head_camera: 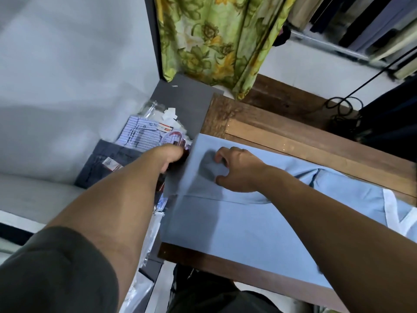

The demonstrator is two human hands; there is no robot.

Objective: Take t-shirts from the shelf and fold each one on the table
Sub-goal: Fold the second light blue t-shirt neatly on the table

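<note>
Head view looks down on a light blue t-shirt (pixel 237 224) spread flat across a wooden table (pixel 316 141), its white-trimmed end toward the right. Right hand (pixel 237 170) rests on the folded upper-left part of the shirt, fingers curled and pressing into the cloth. Left hand (pixel 170 158) grips the shirt's left edge, fingers hidden behind it. Just left of the table lies a packaged striped shirt (pixel 144 132) with a small red-and-white label, its writing too blurred to read, and dark grey jeans (pixel 106 163) carrying a red tag, likewise unreadable. Green floral curtain (pixel 216 39) hangs behind
</note>
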